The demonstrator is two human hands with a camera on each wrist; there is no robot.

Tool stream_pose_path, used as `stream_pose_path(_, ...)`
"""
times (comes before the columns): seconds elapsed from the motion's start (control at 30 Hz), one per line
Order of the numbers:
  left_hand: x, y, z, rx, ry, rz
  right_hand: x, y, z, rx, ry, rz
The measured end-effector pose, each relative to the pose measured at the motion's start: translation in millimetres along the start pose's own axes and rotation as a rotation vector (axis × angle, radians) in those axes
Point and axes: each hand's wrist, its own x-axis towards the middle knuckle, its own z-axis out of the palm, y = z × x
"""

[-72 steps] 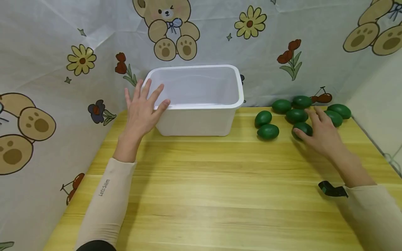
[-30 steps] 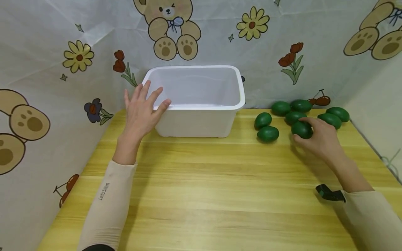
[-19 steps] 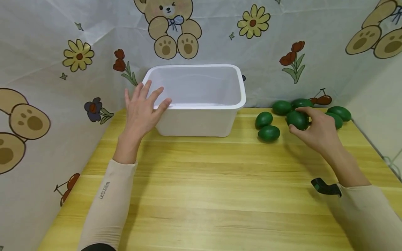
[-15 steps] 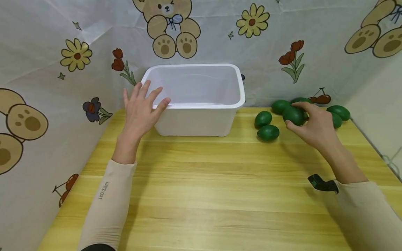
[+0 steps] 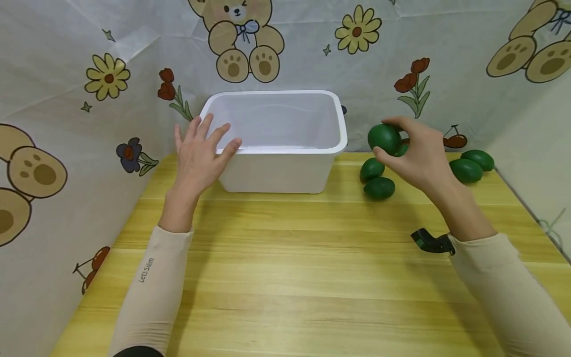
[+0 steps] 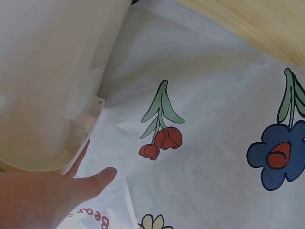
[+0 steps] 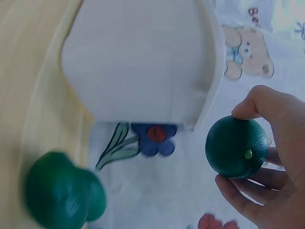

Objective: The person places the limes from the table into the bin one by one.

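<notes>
My right hand (image 5: 421, 153) holds a dark green lime (image 5: 382, 138) between thumb and fingers, raised above the table just right of the white plastic bin (image 5: 276, 173). In the right wrist view the held lime (image 7: 236, 148) shows a pale stem spot, and the bin's end wall (image 7: 143, 62) is close by. Two more limes (image 5: 379, 188) lie below the hand, and another pair of limes (image 5: 466, 171) sits to its right; others are partly hidden behind the hand. My left hand (image 5: 198, 161) rests with spread, straight fingers at the bin's left rim, its thumb over the front edge.
The wooden table (image 5: 285, 267) meets a hanging cloth (image 5: 294, 44) printed with bears and flowers behind the bin. A white wall (image 5: 540, 144) stands at the right, with a thin cord (image 5: 553, 225) near the table edge. A black wrist mount (image 5: 431, 241) juts from the right sleeve.
My right hand has gripped a lime from the group, lifted it and carried it left toward the bin. The left hand stays at the bin's rim.
</notes>
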Motion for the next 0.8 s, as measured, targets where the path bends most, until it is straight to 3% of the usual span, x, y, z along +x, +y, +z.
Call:
stream_pose_path(0.43,0.3,-0.4,-1.5,0.004,-0.022,-0.008,25.0,-41.7,12.4,0.087,0.042,-0.072)
stream_pose_path(0.8,0.3,-2.2,-1.1,0.007,-0.027,-0.007,38.7,-55.8,38.0,0.145,0.047,-0.176)
